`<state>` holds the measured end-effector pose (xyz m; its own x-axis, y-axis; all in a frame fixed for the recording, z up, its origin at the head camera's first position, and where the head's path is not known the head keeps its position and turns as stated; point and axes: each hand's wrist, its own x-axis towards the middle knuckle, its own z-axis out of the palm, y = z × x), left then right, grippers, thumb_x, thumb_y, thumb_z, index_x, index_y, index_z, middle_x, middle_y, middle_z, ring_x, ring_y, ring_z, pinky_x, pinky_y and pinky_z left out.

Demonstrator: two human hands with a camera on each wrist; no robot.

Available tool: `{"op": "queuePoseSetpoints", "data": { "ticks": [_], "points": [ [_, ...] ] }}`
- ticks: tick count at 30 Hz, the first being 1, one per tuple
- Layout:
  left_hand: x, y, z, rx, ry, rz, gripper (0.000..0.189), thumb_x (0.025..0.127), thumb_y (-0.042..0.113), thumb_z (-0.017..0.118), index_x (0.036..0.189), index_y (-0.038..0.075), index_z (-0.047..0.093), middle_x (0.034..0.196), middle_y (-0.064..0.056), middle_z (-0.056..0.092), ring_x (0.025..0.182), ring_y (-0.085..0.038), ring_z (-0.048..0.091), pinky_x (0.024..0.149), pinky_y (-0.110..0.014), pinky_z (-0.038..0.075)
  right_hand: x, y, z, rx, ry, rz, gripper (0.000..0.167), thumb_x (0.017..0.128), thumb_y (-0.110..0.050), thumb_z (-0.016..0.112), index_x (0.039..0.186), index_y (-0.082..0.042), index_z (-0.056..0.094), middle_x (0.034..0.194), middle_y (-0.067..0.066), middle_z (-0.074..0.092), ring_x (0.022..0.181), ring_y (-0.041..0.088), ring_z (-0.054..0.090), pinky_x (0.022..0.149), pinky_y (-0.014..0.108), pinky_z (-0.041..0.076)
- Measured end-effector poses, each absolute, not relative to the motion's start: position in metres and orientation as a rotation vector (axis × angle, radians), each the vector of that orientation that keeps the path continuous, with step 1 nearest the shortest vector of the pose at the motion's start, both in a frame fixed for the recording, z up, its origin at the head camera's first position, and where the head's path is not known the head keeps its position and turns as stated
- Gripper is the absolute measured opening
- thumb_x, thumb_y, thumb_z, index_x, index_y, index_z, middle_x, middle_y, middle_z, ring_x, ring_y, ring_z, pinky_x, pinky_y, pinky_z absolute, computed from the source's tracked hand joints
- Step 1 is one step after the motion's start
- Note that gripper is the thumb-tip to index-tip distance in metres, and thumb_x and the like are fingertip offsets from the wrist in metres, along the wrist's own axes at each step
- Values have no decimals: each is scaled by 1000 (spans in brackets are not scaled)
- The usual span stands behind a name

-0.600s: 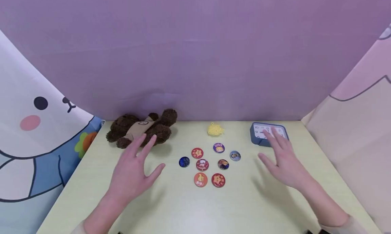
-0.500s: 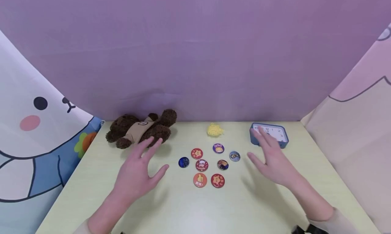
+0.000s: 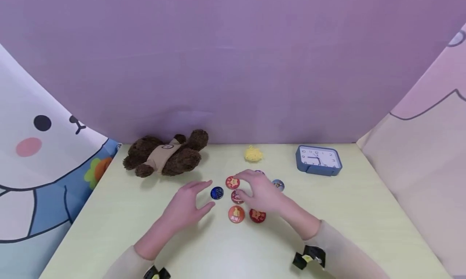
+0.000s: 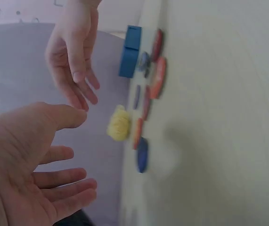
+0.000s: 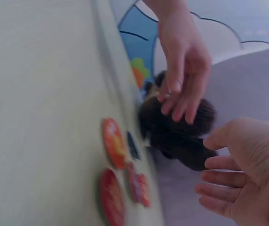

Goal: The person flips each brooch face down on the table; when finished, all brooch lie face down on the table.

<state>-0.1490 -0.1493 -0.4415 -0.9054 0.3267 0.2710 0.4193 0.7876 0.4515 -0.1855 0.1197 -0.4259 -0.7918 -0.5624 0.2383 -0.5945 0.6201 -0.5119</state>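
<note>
Several round button badges lie in a loose cluster mid-table, among them a dark blue badge [image 3: 217, 193], an orange thumbs-up badge [image 3: 236, 214] and a red star badge [image 3: 257, 216]. My left hand [image 3: 185, 206] hovers just left of the blue badge, thumb and fingers apart, holding nothing. Over the cluster is my right hand [image 3: 265, 192], its fingers relaxed and spread from the thumb, with nothing between them. It hides part of a red badge [image 3: 237, 196] and most of a purple badge [image 3: 259, 172]. Both wrist views show the hands raised above the table.
A brown teddy bear [image 3: 165, 153] in a beige shirt lies at the back left. A yellow yarn-like trinket [image 3: 253, 154] sits at the back middle, and a blue clock [image 3: 318, 160] at the back right. A purple cloth wall [image 3: 233, 68] rises behind the table.
My right hand has moved left from near the clock to over the badges. My left hand has moved right and nearer the blue badge. The badges keep their places.
</note>
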Motion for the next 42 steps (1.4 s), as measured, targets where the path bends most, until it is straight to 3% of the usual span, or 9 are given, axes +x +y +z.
{"op": "queuePoseSetpoints", "data": {
  "ticks": [5,12,18,26,31,36,42],
  "points": [
    [-166,-144,-464,-540,-2837,-867,52,84,19,91,129,-1,74,120,-19,78,101,-31,76,87,-45,65,-194,92,-444,1139,-2810,806,37,97,-13,76,131,-1,70,126,14,75,112,27,74,97,38,63],
    [-176,-139,-477,-554,-2902,-848,42,84,12,89,120,-5,76,115,-21,79,110,-38,75,98,-50,61,-199,66,-450,1179,-2847,547,26,96,-10,76,121,-4,76,113,9,77,106,20,73,96,31,62],
    [-180,-135,-479,-597,-2882,-777,29,82,6,89,109,1,81,102,-14,82,96,-33,77,91,-48,63,-202,56,-458,1164,-2869,415,13,93,-11,78,105,-8,81,94,1,74,87,11,66,81,22,61],
    [-182,-133,-481,-578,-2871,-797,19,85,6,88,103,2,83,96,-14,81,90,-30,76,86,-46,65,-206,56,-469,1130,-2906,477,6,91,-7,78,95,-9,81,86,-1,72,75,6,58,70,17,54],
    [-180,-134,-483,-574,-2837,-825,14,89,9,86,102,3,83,95,-12,82,88,-26,78,85,-43,65,-208,59,-469,1134,-2908,591,8,95,-9,76,96,-11,84,81,-2,73,66,4,51,61,14,45],
    [-180,-137,-479,-535,-2736,-869,12,92,7,81,103,3,82,93,-11,82,79,-19,77,70,-30,64,-211,61,-467,1133,-2844,682,11,97,-10,74,102,-9,84,86,1,79,67,4,57,64,15,49],
    [-184,-138,-474,-493,-2608,-944,15,91,5,81,106,1,80,91,-13,82,77,-21,80,69,-26,65,-212,64,-462,1096,-2780,864,12,97,-8,73,104,-5,82,88,5,80,68,4,63,65,15,53]
  ]
}}
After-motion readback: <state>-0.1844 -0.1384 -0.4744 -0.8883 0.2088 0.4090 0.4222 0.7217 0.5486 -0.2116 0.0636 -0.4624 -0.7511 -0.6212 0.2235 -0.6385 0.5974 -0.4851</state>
